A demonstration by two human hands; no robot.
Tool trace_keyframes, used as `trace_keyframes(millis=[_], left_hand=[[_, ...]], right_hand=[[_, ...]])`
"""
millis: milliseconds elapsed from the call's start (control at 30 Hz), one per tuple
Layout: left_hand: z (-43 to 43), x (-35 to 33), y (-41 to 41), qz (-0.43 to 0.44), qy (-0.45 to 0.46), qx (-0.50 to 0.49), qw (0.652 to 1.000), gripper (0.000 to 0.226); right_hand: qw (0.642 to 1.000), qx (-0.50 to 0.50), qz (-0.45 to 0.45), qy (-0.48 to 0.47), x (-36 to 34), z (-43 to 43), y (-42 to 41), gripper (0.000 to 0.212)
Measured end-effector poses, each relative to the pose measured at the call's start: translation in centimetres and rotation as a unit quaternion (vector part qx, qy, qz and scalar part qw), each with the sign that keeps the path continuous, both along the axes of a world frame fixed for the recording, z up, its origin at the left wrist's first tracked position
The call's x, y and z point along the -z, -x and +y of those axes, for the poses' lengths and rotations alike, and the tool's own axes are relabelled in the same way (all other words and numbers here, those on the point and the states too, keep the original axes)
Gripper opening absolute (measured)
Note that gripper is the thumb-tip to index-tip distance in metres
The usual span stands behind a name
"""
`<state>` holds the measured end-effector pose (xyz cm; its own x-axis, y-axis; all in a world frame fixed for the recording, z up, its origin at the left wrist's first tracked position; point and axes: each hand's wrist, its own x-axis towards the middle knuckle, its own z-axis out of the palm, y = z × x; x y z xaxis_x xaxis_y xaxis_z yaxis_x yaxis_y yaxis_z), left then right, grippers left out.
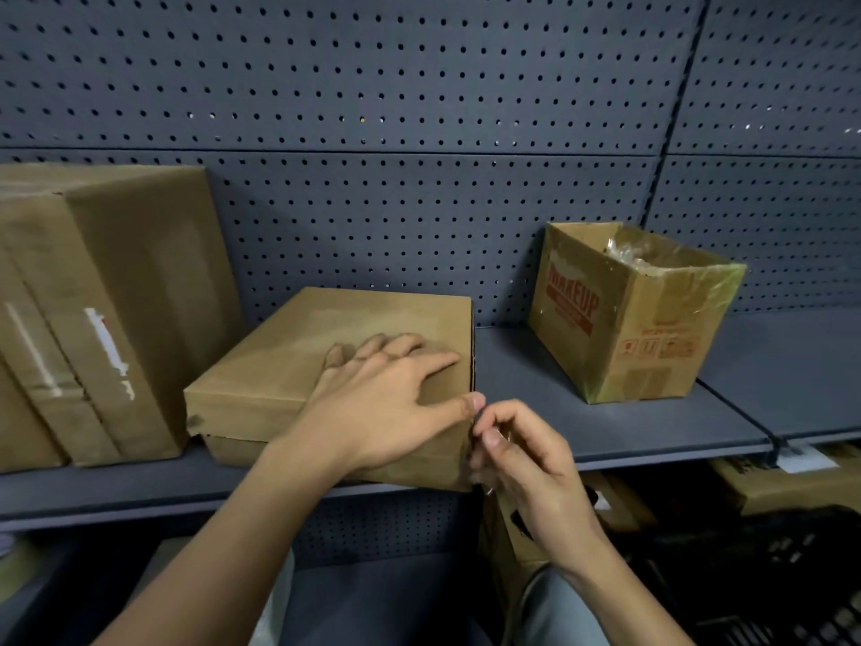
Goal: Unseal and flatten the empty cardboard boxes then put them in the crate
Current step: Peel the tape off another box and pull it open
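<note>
Head view: 3 boxes (326,347) (93,296) (619,319), 2 hands (386,403) (517,459), right perhaps gripping 1 blade (488,490).

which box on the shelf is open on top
The red-printed box on the right: clear plastic shows inside. The flat middle box and the big taped box are closed.
</note>
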<state>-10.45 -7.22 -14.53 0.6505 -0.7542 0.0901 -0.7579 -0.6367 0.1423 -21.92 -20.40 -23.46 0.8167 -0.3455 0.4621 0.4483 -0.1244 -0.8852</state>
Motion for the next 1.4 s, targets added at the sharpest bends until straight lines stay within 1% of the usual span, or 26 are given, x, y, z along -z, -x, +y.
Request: trace_keyframes(millis=[67,200,267,333,400,433,467,567,667,767,867,933,1000,1067,1100,1167,1233,1267,1333,1367,1400], left_hand=[[-0.2,0.0,-0.1,0.001,-0.002,0.002,1.000,0.076],[-0.1,0.1,-0.2,-0.003,-0.001,0.004,1.000,0.086],[0.0,0.1,-0.2,-0.004,0.003,0.005,1.000,0.089],[0.1,0.0,-0.1,-0.001,0.006,0.008,1.000,0.088],[0.2,0.0,0.0,0.007,0.011,0.009,1.000,0.088],[0.2,0.0,0.0,0.009,0.013,0.009,1.000,0.088],[0.2,0.0,0.0,0.010,0.014,0.009,1.000,0.089],[0.3,0.0,-0.1,0.010,0.013,0.009,1.000,0.089],[0.5,0.0,-0.2,0.010,0.006,0.009,1.000,0.086],[0.7,-0.1,0.1,0.013,-0.003,0.011,1.000,0.077],[0.6,-0.3,0.4,0.016,-0.008,0.013,1.000,0.074],[0.7,-0.4,0.4,0.020,-0.009,0.015,1.000,0.075],[0.9,-0.3,0.3,0.022,-0.008,0.016,1.000,0.076],[1.1,-0.2,0.3,0.024,-0.005,0.016,1.000,0.077],[1.1,-0.2,0.4,0.023,-0.003,0.016,1.000,0.077],[1.0,-0.2,0.5,0.022,0.000,0.016,1.000,0.077],[0.8,-0.2,0.7,0.023,0.001,0.016,1.000,0.078],[0.8,-0.3,0.8,0.025,0.002,0.017,1.000,0.079],[0.5,-0.3,1.2,0.024,-0.001,0.016,1.000,0.085],[0.4,-0.3,1.5,0.023,-0.005,0.015,1.000,0.086],[0.1,-0.3,1.8,0.019,-0.012,0.013,1.000,0.086]], right_hand=[[1.000,-0.007,0.003,-0.026,0.0,0.0,-0.2,0.011],[0.999,-0.006,-0.012,-0.035,0.3,-0.1,-0.4,0.019],[0.998,-0.027,-0.027,-0.056,0.4,-0.1,-0.2,0.017],[0.995,-0.052,-0.030,-0.080,0.3,0.1,-0.1,0.018],[0.993,-0.070,-0.025,-0.093,0.2,0.2,-0.1,0.033],[0.993,-0.069,-0.017,-0.090,0.2,0.2,-0.1,0.041],[0.995,-0.055,-0.007,-0.080,0.1,0.2,-0.2,0.044],[0.998,-0.006,0.007,-0.062,-0.2,0.1,-0.5,0.037],[0.991,-0.003,-0.010,-0.130,-0.6,-0.4,-0.6,0.021],[0.983,-0.009,-0.016,-0.182,-1.1,-0.6,-0.8,0.014],[0.974,0.020,-0.010,-0.225,-1.3,-1.3,-1.1,0.012],[0.971,0.055,-0.005,-0.234,-1.6,-2.3,-1.1,0.013],[0.968,0.099,-0.005,-0.232,-2.0,-3.6,-0.6,0.014],[0.967,0.151,-0.016,-0.205,-2.3,-5.2,0.2,0.018],[0.968,0.177,-0.021,-0.177,-2.4,-5.8,0.6,0.024],[0.972,0.208,-0.009,-0.112,-2.6,-6.5,1.2,0.043],[0.976,0.203,0.016,-0.080,-2.7,-6.4,1.3,0.056],[0.980,0.182,0.018,-0.084,-2.8,-6.2,1.2,0.058],[0.986,0.133,-0.012,-0.101,-2.9,-6.0,1.0,0.047],[0.989,0.121,-0.020,-0.083,-3.1,-5.9,1.0,0.042],[0.991,0.117,-0.020,-0.056,-3.4,-5.9,1.0,0.044]])
